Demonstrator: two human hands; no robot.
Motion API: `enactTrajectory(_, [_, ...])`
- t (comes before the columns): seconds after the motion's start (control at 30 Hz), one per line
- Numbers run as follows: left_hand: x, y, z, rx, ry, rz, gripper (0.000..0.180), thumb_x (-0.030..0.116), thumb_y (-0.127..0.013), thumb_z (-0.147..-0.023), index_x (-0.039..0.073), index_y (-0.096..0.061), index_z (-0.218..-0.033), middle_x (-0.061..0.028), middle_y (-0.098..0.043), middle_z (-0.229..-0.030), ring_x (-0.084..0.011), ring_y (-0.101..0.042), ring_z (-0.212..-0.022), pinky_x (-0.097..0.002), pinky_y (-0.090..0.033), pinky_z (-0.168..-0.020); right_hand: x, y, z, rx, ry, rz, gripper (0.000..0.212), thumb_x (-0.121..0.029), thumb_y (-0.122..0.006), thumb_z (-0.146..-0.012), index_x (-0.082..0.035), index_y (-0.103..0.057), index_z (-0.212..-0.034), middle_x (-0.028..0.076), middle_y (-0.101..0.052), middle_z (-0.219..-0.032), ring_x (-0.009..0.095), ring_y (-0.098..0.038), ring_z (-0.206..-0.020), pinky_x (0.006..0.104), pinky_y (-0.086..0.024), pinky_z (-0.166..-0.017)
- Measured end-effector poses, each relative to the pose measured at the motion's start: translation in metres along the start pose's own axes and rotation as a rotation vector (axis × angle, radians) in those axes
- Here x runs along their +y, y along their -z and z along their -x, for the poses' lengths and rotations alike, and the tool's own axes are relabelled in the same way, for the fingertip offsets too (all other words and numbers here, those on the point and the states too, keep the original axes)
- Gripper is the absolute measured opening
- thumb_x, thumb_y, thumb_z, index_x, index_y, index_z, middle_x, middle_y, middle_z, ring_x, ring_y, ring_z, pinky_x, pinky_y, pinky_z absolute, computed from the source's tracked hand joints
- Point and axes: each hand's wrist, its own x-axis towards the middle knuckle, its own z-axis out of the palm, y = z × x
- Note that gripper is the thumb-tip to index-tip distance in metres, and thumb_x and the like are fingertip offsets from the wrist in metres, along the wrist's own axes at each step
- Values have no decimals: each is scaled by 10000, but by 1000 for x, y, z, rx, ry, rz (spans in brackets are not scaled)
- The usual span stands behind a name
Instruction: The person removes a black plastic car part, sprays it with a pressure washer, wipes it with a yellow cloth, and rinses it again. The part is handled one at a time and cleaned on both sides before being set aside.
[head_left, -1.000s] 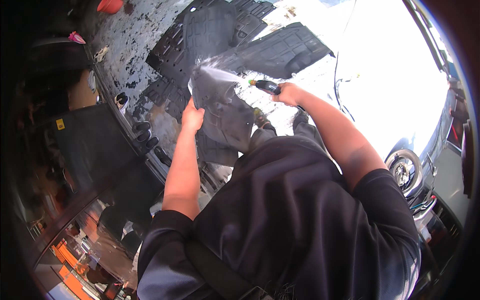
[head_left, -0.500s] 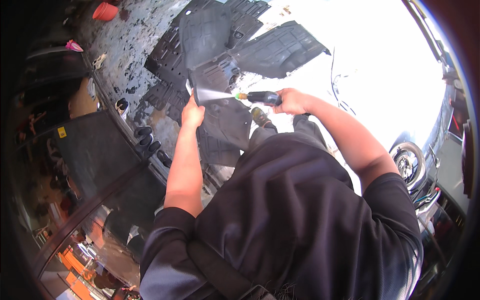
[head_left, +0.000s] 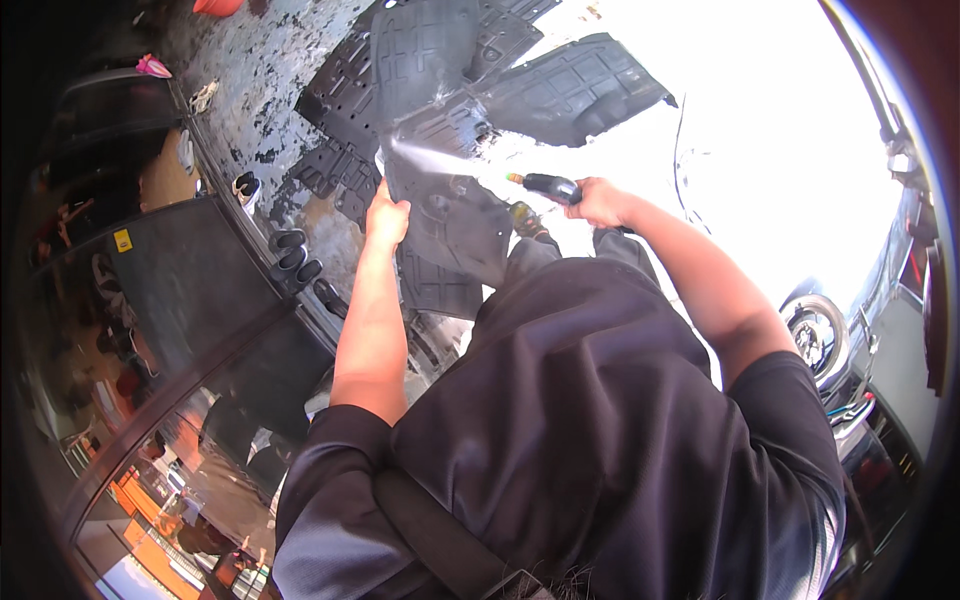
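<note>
In my right hand (head_left: 603, 203) is a black spray gun (head_left: 550, 187) with a brass-coloured nozzle, its fingers wrapped round the grip. A white jet of spray (head_left: 432, 158) runs leftward from it, across a dark moulded plastic panel (head_left: 455, 225). My left hand (head_left: 388, 218) grips that panel by its left edge, the fingertips partly hidden behind it. Beyond it, more black moulded panels lie overlapping on the floor, one ribbed panel (head_left: 570, 90) reaching out to the right and another (head_left: 425, 45) at the top.
A dark glossy sliding door or window (head_left: 190, 260) runs along the left. Shoes (head_left: 290, 250) stand beside it on the worn, patchy floor (head_left: 260, 110). A thin hose or cable (head_left: 681, 150) lies on the bright ground at right, near a motorcycle wheel (head_left: 815, 335). A red bucket (head_left: 218, 6) is far left.
My right hand and the spray gun have shifted slightly right. The jet now slants up and left, striking higher on the held panel. My left hand keeps its grip.
</note>
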Motion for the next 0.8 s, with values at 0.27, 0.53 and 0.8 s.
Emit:
enactTrajectory(0.27, [5, -1, -2, 13, -4, -105, 765, 81, -607, -834, 208, -453, -1573, -214, -716, -1264, -348, -696, -1171, -417, -511, -1017, -30, -2, -2, -30, 51, 160, 528, -452, -762, -891, -65, -705, -1246, 161, -738, -1178, 316, -661, -1170, 430, -499, -1015])
enactTrajectory(0.53, [39, 0, 9, -2, -52, -170, 784, 79, -591, -817, 244, -456, -1571, -202, -728, -1229, -364, -703, -1136, -428, -521, -998, 39, 5, -83, 246, -4, 63, 451, -356, -727, -886, 43, -701, -1095, 150, -738, -863, 270, -719, -695, 425, -584, -616])
enactTrajectory(0.8, [3, -6, -4, 15, -62, -41, 787, 57, -588, -816, 216, -459, -1575, -193, -744, -1201, -325, -727, -1082, -402, -530, -964, 11, 27, -3, -129, -47, 141, 495, -433, -760, -911, 18, -684, -1100, 91, -619, -669, 190, -580, -500, 373, -482, -514])
